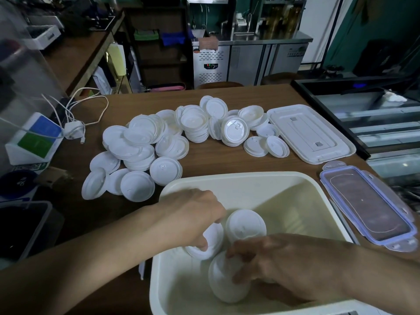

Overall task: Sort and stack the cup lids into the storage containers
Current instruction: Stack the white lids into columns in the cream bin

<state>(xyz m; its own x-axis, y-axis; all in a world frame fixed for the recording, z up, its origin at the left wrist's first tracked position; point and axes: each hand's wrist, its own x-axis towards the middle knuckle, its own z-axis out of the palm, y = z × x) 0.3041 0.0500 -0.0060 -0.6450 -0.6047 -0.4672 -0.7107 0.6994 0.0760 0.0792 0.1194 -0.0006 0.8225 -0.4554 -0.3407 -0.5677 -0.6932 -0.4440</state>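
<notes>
1. You are in the packing step: both hands are down inside the cream plastic storage bin, seating lid stacks against its near-left corner.
2. Your left hand curls its fingers and thumb round a short stack of white plastic cup lids, pinching it by the rim.
3. Your right hand lays spread, bent fingers over a taller stack of white lids. The grip is blurred, but it looks held.
4. A third white lid stack sits just beyond your right fingertips, touching the left-hand stack.
5. All 3 stacks lean. Their long axes run up from the bin floor and their flat faces tilt towards you.
6. The next move calls for settling the 2 held stacks side by side and letting go without toppling the third.
7. Well beyond your fingers, the heap of loose white lids on the brown wooden table awaits sorting, so the task looks early.
</notes>
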